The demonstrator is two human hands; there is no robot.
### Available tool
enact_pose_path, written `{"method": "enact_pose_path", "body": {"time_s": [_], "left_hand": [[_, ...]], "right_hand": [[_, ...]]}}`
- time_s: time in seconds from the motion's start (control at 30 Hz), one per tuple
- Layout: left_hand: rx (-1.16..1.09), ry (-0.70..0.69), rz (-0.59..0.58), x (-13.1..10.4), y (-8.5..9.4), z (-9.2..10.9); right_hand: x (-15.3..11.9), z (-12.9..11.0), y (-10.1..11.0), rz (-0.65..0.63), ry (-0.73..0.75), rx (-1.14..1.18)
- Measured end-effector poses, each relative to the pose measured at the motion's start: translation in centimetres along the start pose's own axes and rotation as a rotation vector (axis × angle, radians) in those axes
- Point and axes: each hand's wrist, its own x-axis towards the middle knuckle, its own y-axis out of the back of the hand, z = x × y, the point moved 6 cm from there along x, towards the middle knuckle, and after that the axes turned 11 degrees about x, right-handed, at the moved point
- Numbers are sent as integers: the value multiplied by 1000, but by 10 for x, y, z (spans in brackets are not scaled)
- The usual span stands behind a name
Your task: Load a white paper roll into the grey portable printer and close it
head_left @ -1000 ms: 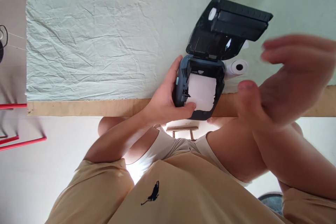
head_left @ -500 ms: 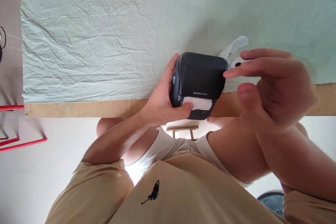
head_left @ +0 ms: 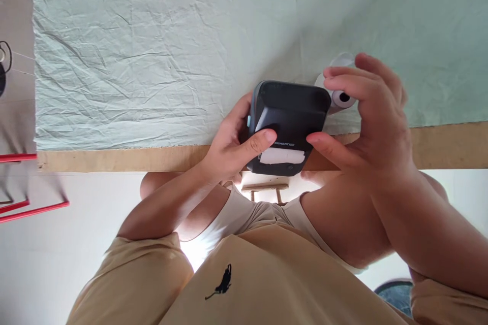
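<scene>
A black label printer point(head_left: 292, 111) marked NIIMBOT is held up near the table's front edge, a white label strip point(head_left: 282, 156) showing in its front slot. Wrapped round its left side is my left hand point(head_left: 238, 139), the thumb lying on the top face. My right hand point(head_left: 375, 117) is at the printer's right side, fingers spread and curved, its thumb tip at the casing; it holds nothing. Beyond the printer's right side, partly behind my right fingers, a white paper roll point(head_left: 342, 98) with a dark core rests on the cloth, with loose white paper behind it.
A wrinkled pale green cloth point(head_left: 133, 61) covers the table, whose bare wooden edge point(head_left: 114, 160) runs along the front. Red metal bars point(head_left: 38, 212) stand at the far left. My legs and a wooden stool point(head_left: 265, 187) are below the edge.
My left thumb has moved from the label strip up onto the printer's top face. The printer has tilted slightly. My right hand has shifted left, its thumb now at the printer's side.
</scene>
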Motion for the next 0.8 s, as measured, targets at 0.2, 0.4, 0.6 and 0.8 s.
{"method": "enact_pose_path", "body": {"time_s": [0.2, 0.4, 0.6, 0.8], "left_hand": [[-18, -2, 67, 1, -2, 2], [-97, 11, 108, 6, 4, -3], [-143, 49, 160, 3, 0, 5], [-248, 110, 219, 2, -6, 23]], "right_hand": [[-2, 0, -4, -57, 51, -10], [-2, -9, -1, -47, 88, -15], [1, -13, -4, -16, 129, -21], [4, -17, -5, -28, 134, -14]]}}
